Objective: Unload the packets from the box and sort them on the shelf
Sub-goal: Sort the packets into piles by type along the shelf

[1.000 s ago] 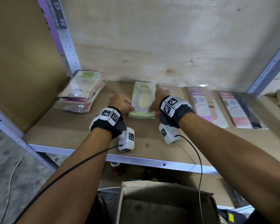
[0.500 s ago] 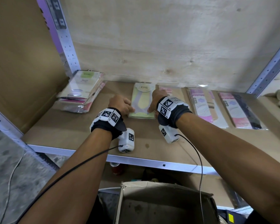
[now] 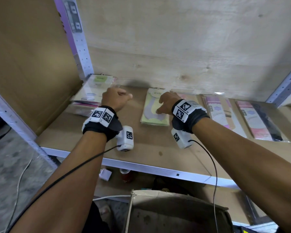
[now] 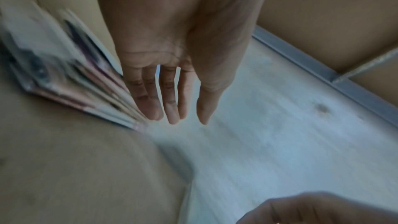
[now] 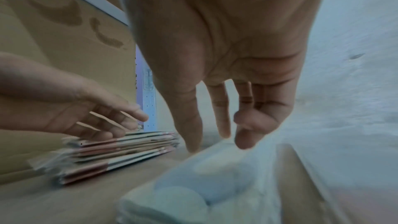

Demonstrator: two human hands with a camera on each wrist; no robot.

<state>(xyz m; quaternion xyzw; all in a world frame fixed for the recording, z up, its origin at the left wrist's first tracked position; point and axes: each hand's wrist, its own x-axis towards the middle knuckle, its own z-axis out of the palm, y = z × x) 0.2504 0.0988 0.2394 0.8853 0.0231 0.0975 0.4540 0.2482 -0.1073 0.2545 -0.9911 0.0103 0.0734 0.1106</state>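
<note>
Head view, far left of shelf (image 3: 71,135): a stack of packets (image 3: 89,95) is laid flat against the cardboard side panel (image 3: 32,64), a green-labelled packet uppermost.
Left hand (image 3: 115,100): held just right of that stack, above the board; in the left wrist view the fingers (image 4: 148,101) are seen extended and relaxed, with nothing grasped, the tips close beside the stack's edge (image 4: 71,77).
Green packet (image 3: 155,108): laid flat mid-shelf, lettered at its top end, well apart from the left stack.
Right hand (image 3: 166,104): rested over the green packet, fingers loosely spread; in the right wrist view the fingertips (image 5: 192,142) are shown at the packet's near edge (image 5: 215,176), nothing being gripped.
Pink packets (image 3: 218,111): laid flat side by side, right of the green packet.
Pink-and-black packet (image 3: 259,121): laid flat at far right.
Box (image 3: 175,214): stood open below the shelf edge; its contents cannot be made out.
</note>
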